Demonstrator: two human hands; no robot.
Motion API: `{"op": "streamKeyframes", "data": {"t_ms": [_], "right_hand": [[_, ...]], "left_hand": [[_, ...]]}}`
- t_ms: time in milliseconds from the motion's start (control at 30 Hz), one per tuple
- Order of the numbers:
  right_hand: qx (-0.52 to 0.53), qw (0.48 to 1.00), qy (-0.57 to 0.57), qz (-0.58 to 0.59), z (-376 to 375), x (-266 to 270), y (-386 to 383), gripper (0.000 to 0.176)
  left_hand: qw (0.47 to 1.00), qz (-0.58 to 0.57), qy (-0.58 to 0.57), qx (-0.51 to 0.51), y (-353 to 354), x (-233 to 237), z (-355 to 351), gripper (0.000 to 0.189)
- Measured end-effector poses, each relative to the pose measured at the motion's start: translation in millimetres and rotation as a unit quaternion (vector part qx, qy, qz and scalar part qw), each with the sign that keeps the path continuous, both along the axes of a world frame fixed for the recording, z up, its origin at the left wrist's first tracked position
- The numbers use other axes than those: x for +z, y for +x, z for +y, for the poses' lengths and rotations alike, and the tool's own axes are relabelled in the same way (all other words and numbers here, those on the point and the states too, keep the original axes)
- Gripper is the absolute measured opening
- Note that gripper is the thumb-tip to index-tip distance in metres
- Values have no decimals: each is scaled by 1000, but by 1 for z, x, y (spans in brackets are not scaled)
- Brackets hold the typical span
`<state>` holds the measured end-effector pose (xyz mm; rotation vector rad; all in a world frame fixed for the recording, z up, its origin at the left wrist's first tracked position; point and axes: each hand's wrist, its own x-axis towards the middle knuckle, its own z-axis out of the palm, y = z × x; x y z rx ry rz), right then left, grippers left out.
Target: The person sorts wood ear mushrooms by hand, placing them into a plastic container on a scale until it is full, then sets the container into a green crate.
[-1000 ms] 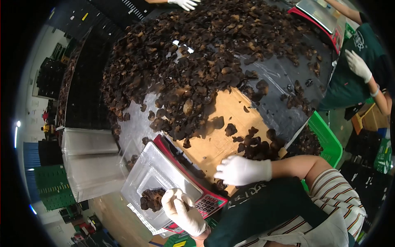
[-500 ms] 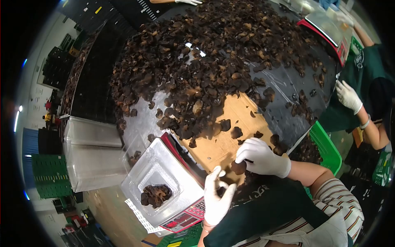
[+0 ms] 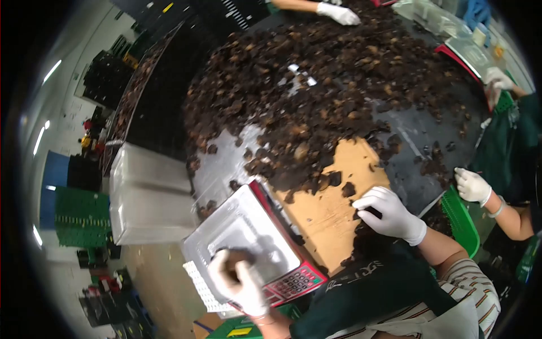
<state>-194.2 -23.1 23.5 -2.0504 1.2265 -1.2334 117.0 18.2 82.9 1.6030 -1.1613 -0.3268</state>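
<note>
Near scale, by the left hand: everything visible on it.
The scale has a flat, silvery, metal-looking platform and a red body with a dark-keyed keypad. It lies slanted in view, beside tan cardboard. A clear plastic tray rests on the platform; the blurred left hand is over it. No reading is legible.

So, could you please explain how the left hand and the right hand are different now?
The left hand is over the electronic scale, while the right hand is over the cardboard. The left hand holds a brown fungus piece; whether the right hand holds anything, I cannot tell. The left hand looks blurred, the right hand sharper. Both wear white gloves.
</note>
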Motion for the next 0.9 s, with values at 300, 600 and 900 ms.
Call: {"op": "streamKeyframes", "data": {"t_ms": [300,600,900], "right_hand": [[-242,966,-49,74,-59,-42,-101,22],[-161,982,51,91,-58,-79,-107,23],[-4,866,425,-262,-13,-19,-68,43]], "left_hand": [[964,-263,-31,-21,-1,10,-3,36],[908,-121,102,-388,-99,-18,-15,43],[856,167,224,-436,-137,-76,-19,44]]}}
